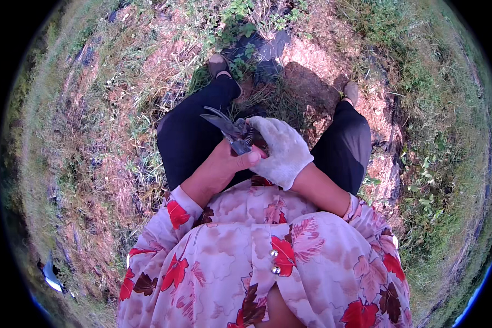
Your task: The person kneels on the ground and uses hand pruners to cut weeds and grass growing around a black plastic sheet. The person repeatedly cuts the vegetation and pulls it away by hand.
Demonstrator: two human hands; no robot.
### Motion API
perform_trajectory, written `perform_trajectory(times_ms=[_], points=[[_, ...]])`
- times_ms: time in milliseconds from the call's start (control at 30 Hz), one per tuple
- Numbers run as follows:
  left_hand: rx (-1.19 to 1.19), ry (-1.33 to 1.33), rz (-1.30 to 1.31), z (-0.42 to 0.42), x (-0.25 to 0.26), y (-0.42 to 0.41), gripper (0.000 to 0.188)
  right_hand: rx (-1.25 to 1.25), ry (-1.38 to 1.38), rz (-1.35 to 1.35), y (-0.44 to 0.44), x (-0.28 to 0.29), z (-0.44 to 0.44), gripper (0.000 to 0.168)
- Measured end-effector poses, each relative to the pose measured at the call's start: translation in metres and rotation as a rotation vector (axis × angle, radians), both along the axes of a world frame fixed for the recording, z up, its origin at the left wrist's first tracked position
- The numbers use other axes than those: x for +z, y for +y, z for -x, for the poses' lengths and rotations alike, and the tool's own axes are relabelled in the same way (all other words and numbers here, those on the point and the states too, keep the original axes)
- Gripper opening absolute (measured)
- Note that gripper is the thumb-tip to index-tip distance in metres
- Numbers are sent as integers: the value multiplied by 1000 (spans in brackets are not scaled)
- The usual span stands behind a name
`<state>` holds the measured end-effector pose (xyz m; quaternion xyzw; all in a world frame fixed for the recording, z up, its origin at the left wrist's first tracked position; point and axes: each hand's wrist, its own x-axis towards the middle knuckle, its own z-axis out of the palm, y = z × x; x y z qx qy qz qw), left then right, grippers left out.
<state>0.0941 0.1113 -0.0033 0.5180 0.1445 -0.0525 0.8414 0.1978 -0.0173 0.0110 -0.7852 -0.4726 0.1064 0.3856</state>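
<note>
In front of my waist, both hands meet around a pair of pruning shears (pixel 234 130). Their blades point up and to the left and stand slightly apart. A coiled spring (pixel 249 136) shows beside the pivot. My bare left hand (pixel 226 163) grips the shears from below, its thumb lying across towards the other hand. My right hand (pixel 282 149), in a soiled whitish knit glove, curls around them from the right, fingertips close to the pivot. The hands hide most of the handles.
My dark-trousered legs are spread, with a shoe (pixel 218 65) on the left and another (pixel 351 92) on the right. Between them are dark sheeting (pixel 266 51), low leafy plants and cut grass. Taller weeds (pixel 426 184) grow at the right. A pale blue object (pixel 52 272) appears far lower left.
</note>
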Motion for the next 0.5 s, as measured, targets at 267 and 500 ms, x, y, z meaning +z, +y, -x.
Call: perform_trajectory(times_ms=[267,500], points=[[599,-411,94,-6,31,97,38,342,-23,-145,81,-2,-37,68],[828,413,-1133,45,12,164,44,-355,321,666,102,-186,-209,41]])
